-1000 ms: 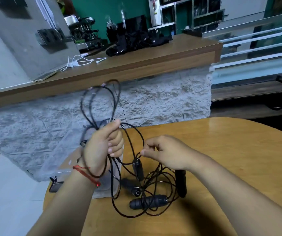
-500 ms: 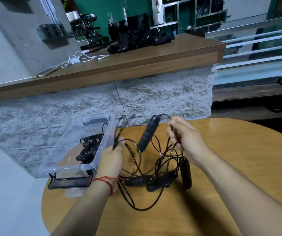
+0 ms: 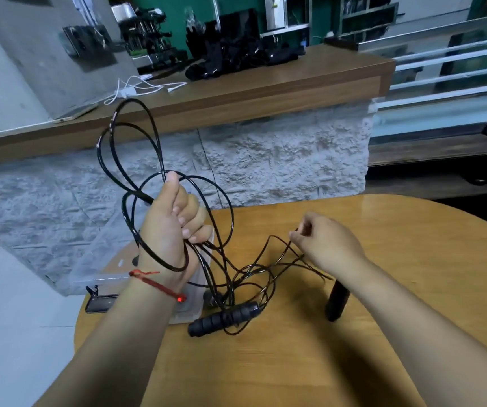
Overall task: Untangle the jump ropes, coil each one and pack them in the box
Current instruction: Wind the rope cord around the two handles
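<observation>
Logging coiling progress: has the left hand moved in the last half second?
Yes: the left hand went up from the edge of the table, lifting the rope in front of the stone wall.

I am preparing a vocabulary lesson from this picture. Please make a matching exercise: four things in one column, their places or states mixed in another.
1 left hand
2 right hand
3 ribbed black handle
4 white cable

A lies on the round table
B lies on the wooden counter
C grips raised rope loops
D pinches a thin rope strand

Pairs: 1-C, 2-D, 3-A, 4-B
</observation>
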